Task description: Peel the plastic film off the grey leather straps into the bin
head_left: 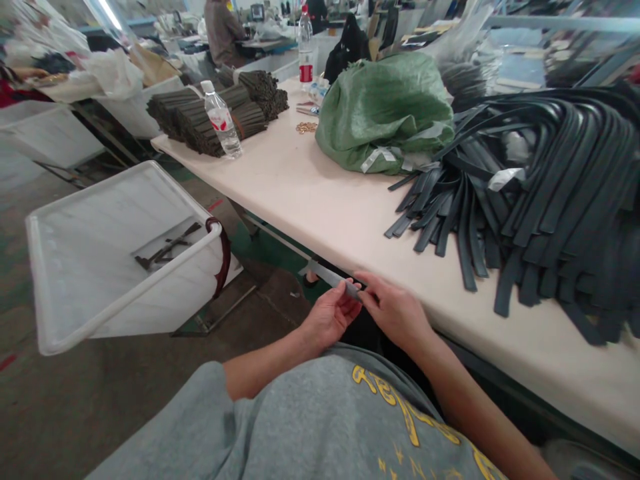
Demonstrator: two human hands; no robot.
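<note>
At the table's near edge, my left hand [331, 315] is closed, with thumb and fingers pinching a flat grey strip [327, 274]. The strip points away from me to the left, beyond the table edge. My right hand [395, 312] grips the strip's near end, its fingertips close to those of my left hand. That end is partly hidden by the fingers. To the right, a large heap of black straps [545, 193] lies on the table [295, 193], many loose ends pointing toward me.
A green woven sack [385, 110] sits mid-table beside small gold-coloured rings [306, 127]. Bundled dark strips [185, 117] and water bottles [223, 120] [305, 50] stand farther back. At left is a white bin [95, 267] with dark pieces inside. A person [223, 33] sits in the background.
</note>
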